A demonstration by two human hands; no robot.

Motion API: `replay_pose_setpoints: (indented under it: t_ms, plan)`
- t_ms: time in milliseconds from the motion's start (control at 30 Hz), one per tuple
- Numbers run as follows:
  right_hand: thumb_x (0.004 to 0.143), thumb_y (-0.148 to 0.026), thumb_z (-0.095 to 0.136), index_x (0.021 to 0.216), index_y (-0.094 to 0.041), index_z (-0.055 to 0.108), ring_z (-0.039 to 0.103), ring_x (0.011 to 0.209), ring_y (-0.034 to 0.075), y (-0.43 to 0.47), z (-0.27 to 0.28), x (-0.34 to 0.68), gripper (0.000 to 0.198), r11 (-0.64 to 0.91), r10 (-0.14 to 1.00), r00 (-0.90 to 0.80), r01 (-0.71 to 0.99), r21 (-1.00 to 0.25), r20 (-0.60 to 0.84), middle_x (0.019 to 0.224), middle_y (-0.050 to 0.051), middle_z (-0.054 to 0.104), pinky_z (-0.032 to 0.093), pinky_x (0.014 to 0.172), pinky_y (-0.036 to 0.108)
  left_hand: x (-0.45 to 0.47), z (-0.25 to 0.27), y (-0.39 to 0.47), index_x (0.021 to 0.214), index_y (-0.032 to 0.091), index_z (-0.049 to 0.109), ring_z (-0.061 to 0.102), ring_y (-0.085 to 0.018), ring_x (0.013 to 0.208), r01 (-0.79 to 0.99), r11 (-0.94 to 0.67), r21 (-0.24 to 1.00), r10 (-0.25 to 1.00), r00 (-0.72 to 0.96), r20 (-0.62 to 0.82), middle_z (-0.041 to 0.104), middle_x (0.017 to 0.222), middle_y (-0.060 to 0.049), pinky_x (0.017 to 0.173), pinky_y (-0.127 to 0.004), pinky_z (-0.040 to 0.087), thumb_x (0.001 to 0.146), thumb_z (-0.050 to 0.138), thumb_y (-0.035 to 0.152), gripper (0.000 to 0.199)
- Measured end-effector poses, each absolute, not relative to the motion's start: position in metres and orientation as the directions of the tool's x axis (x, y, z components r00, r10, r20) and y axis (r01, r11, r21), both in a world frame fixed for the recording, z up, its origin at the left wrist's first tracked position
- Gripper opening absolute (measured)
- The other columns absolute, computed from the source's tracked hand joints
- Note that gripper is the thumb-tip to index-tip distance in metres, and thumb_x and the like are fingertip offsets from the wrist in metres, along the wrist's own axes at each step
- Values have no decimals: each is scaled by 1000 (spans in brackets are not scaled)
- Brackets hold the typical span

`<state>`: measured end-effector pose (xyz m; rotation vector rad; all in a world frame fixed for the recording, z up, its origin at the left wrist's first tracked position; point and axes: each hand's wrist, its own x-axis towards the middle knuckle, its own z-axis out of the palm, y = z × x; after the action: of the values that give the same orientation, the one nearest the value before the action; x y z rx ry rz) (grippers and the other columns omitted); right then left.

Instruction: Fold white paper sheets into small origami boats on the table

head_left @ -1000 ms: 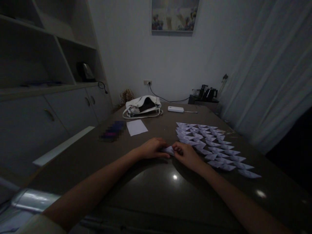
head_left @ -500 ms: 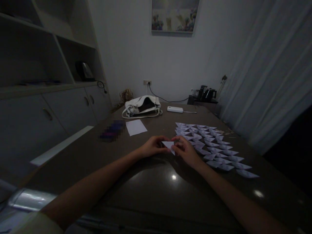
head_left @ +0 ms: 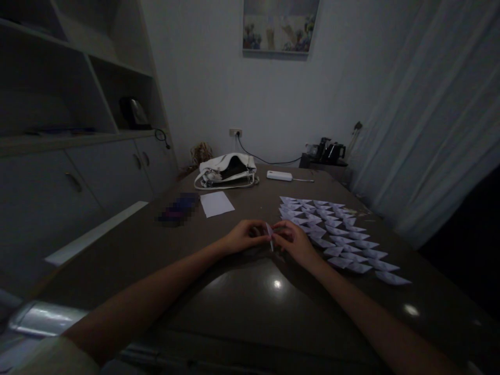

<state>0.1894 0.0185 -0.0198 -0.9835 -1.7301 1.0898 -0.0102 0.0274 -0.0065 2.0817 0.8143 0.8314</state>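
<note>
A small piece of folded white paper (head_left: 270,235) is held upright over the table, turned almost edge-on to me. My left hand (head_left: 245,237) pinches it from the left between thumb and fingers. From the other side my right hand (head_left: 292,241) grips it with thumb and fingertips, so both hands are closed on the same piece. Just right of my right hand, several folded paper boats (head_left: 339,232) stand in close rows. A small stack of white paper sheets (head_left: 217,203) lies flat, farther off to the left.
The dark glossy table (head_left: 242,307) bears a white handbag (head_left: 226,171) at its far end. Near the bag lies a white power bank (head_left: 279,175) with a short cable. A blurred-out dark object (head_left: 177,209) rests at the left. Black kettles (head_left: 334,152) stand beyond the table.
The folded paper has turned from showing a broad triangular face to nearly edge-on. Both hands have stayed close together on it; the other things lie as before.
</note>
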Motion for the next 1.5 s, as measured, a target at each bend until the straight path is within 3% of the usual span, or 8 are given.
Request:
replay_pose_setpoints:
  t_ms: [167, 833, 1500]
  plan:
    - [78, -41, 62, 88, -19, 50, 61, 56, 14, 17, -20, 187, 27, 327, 907, -338, 189, -926, 251, 66, -1, 62, 44, 47, 23, -11, -7, 27, 104, 13, 63, 58, -15, 77, 301, -542, 785, 755, 584, 298, 64, 87, -5, 71, -25, 45, 85, 59, 45, 38]
    - [81, -46, 60, 85, -18, 52, 62, 59, 15, 15, -18, 186, 29, 334, 908, -349, 261, -906, 234, 71, 2, 64, 45, 50, 25, -10, -9, 27, 104, 12, 63, 57, -13, 69, 324, -561, 762, 753, 581, 308, 64, 81, -4, 63, -22, 44, 85, 59, 43, 37]
    - [86, -30, 51, 99, -19, 53, 61, 60, 16, 11, -14, 189, 17, 493, 853, -358, 308, -814, 381, 71, 2, 63, 47, 56, 26, -12, -8, 30, 106, 11, 65, 60, -17, 81, 303, -519, 799, 771, 569, 286, 67, 93, -7, 72, -23, 45, 86, 56, 40, 36]
